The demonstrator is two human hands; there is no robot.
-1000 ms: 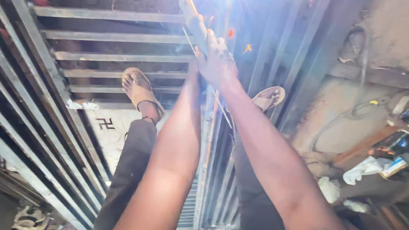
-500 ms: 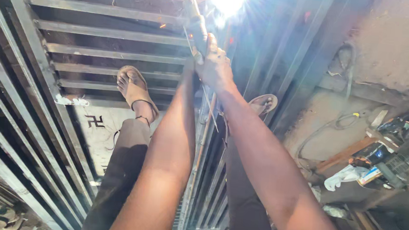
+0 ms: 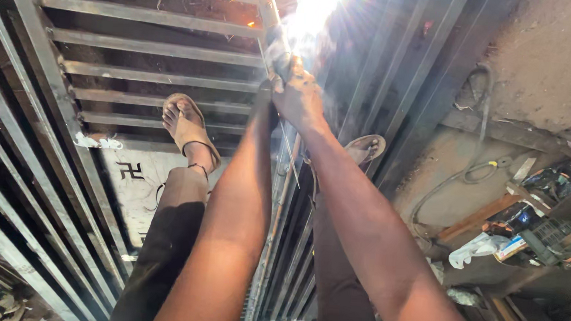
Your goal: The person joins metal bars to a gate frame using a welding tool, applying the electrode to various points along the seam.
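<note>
Both hands, right (image 3: pixel 298 100) over a mostly hidden left (image 3: pixel 270 86), close their grip on a welding holder (image 3: pixel 276 49) sparking against a steel grille (image 3: pixel 139 53) beneath sandalled feet (image 3: pixel 184 123).

Both arms run up the frame's centre; the right hand (image 3: pixel 298 96) sits just below the white welding glare (image 3: pixel 313 5) at top centre. Metal grille (image 3: pixel 139 43) bars close off the left and upper left, gaps narrow. Sandalled left foot (image 3: pixel 184 123) blocks mid-left. Cable (image 3: pixel 462 176) and clutter (image 3: pixel 528 228) crowd the right; bare floor (image 3: pixel 555 45) lies open upper right.
</note>
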